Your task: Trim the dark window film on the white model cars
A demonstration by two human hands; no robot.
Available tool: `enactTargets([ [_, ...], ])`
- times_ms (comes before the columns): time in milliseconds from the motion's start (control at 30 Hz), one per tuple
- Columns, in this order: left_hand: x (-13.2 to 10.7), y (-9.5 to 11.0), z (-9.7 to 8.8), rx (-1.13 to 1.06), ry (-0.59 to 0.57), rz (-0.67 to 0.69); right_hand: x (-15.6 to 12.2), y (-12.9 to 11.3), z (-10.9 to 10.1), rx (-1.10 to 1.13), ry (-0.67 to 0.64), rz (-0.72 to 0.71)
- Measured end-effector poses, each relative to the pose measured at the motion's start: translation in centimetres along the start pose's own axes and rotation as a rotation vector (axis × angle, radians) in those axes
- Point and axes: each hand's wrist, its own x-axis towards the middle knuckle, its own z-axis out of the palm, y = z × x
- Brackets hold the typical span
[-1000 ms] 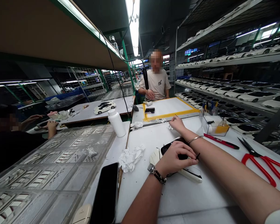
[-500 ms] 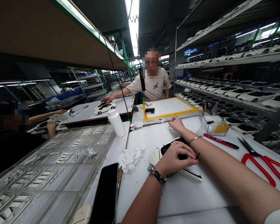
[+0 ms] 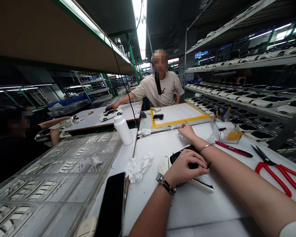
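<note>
A white model car point(image 3: 164, 165) with a black cabin lies on the white worktop under my left hand point(image 3: 186, 168). That hand's thumb and fingers pinch a small black part point(image 3: 209, 165) beyond the car's side; its exact kind is unclear. The palm hides much of the car's middle. Farther forward, my right hand point(image 3: 187, 132) is closed at the worktop's far side, beside a small crumpled clear plastic bag point(image 3: 179, 134). A tiny dark tip shows above its fingers, too small to name. My right forearm passes over the car's far end.
Red-handled scissors point(image 3: 273, 166), a red-and-black tool point(image 3: 233, 149) and a clear box point(image 3: 225, 131) stand at right. Crumpled tissue point(image 3: 138, 167), a phone point(image 3: 110, 205), a white bottle point(image 3: 123, 130) and a parts tray point(image 3: 75, 191) lie left. A co-worker point(image 3: 162, 84) faces me; another point(image 3: 17, 138) sits left.
My hands and the model car have stayed put. The co-worker opposite has shifted slightly, a hand still on another model car; the co-worker at left has moved slightly.
</note>
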Motion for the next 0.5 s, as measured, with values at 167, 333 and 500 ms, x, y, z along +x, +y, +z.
enactTargets([
  [167, -0.01, 0.04, -0.03, 0.005, 0.001, 0.002, 0.11, 0.05, 0.03, 0.010, 0.018, 0.002],
  [333, 0.05, 0.23, -0.05, 0.012, -0.003, -0.016, -0.02, -0.01, 0.18, 0.027, -0.019, -0.010],
  [500, 0.06, 0.23, -0.05, 0.016, -0.008, -0.026, -0.15, -0.11, 0.12, 0.028, -0.056, -0.003],
])
